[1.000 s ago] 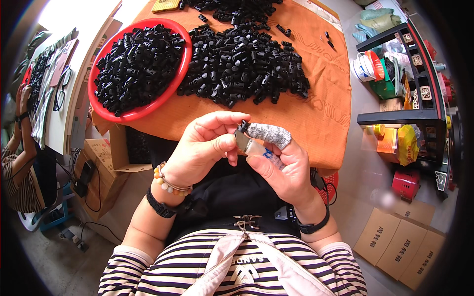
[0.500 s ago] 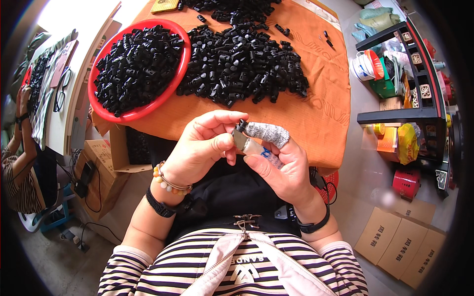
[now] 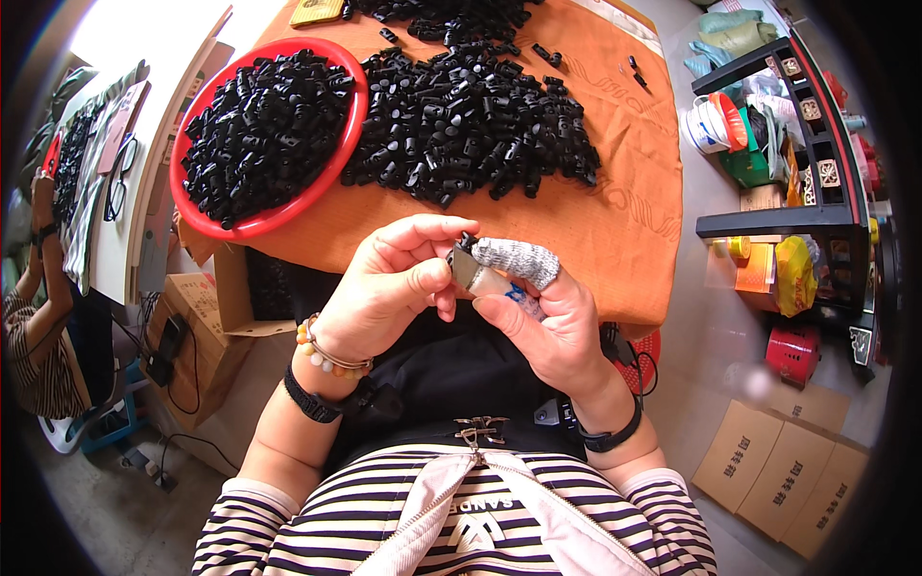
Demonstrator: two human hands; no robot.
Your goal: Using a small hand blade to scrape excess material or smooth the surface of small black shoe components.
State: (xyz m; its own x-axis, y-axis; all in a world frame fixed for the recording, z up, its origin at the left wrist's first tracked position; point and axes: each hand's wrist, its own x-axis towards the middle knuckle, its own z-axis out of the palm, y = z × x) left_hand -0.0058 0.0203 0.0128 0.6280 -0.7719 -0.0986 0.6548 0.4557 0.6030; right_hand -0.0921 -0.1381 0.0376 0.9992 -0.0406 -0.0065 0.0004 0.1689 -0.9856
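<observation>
In front of me, just beyond my lap, both hands meet. My left hand point(image 3: 401, 274) is closed, thumb and fingertips pinching a small black plastic cord lock point(image 3: 468, 241). My right hand point(image 3: 547, 322) is closed round a small hand tool point(image 3: 492, 284) with a flat metal head and a whitish body with blue marks. Its metal head touches the black piece, partly hidden by my fingers. A grey knitted sleeve point(image 3: 519, 259) covers my right forefinger. Beyond my hands, a heap of similar black pieces point(image 3: 471, 125) lies on the orange cloth point(image 3: 624, 216).
A red basin point(image 3: 359, 120) full of black pieces stands at the table's left. Beside it sits an open cardboard box point(image 3: 235, 293). To the right are a dark shelf point(image 3: 768, 223) with goods and flattened cartons point(image 3: 768, 470). Another person's arm point(image 3: 48, 278) shows far left.
Both hands stay nearly in place, still on the black cord lock and the tool. My right thumb and the tool have shifted slightly to the left.
</observation>
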